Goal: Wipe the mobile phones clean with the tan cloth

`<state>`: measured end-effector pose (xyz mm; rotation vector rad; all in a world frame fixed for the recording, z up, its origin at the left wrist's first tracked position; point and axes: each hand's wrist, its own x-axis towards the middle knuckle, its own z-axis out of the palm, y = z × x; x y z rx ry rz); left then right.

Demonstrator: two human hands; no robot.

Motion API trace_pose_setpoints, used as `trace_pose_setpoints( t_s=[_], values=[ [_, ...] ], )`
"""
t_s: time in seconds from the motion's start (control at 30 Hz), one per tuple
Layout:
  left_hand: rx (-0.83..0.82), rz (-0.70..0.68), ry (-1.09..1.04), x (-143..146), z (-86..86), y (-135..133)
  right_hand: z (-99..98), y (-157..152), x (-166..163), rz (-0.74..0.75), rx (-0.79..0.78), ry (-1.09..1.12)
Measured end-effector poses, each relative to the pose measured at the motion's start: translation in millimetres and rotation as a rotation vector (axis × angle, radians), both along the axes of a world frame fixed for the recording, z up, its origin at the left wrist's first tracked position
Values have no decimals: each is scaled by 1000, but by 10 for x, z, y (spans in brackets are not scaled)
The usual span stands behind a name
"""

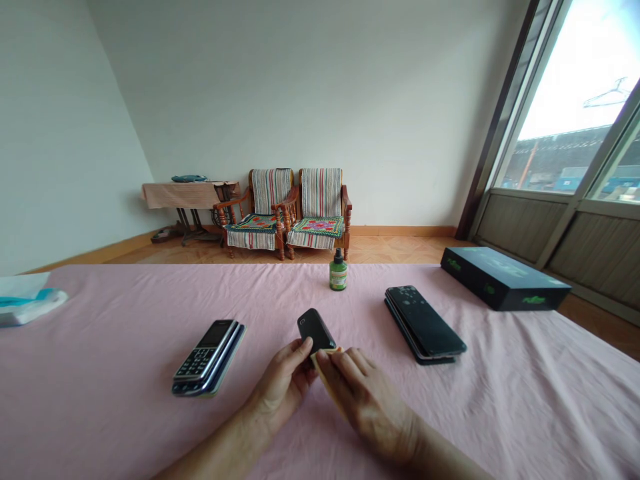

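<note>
Dark phone (314, 327) is up off the pink cloth (280, 300), between the keypad-phone stack (209, 350) and the black slab-phone stack (425, 323), green bottle (338, 275) beyond it. Left hand (286, 377) pinches its left side, thumb on top, other fingers mostly hidden; right hand (373, 400) has a thin yellowish wipe (331, 385) gripped in bent fingers against the near end. Reads as wiping. To do it well: brace the phone from below, use light, even strokes along its length, fold the wipe to a fresh face, go easy round the lens. Back seems to face up, lens end pointing away and slightly left; long axis slants far-left to near-right.
</note>
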<state>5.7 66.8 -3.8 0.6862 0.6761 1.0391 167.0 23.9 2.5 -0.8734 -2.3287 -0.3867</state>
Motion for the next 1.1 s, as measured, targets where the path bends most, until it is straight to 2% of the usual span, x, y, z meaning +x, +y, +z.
trace_pose_setpoints(
  t_s=[0.1, 0.23, 0.33, 0.47, 0.57, 0.87, 1.0, 1.1],
  values=[
    [-14, 47, 10, -1, -11, 11, 8, 29, 71, -37, 23, 10],
    [25, -12, 31, -6, 6, 13, -9, 11, 50, 23, -42, -40],
    [90, -35, 100, -18, 5, 12, -46, 17, 89, 54, -58, 46],
    [228, -83, 357, -23, -19, -4, -123, 99, 233, -48, -44, 338],
    [364, -122, 573, -11, -30, -38, -166, 150, 273, -112, -98, 427],
    [791, 68, 985, -72, -14, -157, -148, 108, 156, -104, -360, 286],
    [820, 26, 1103, -42, 51, -236, -74, 83, 127, -105, -380, 243],
    [836, 4, 1150, -5, 78, -309, -8, 7, 87, -44, -382, 212]
  ],
)
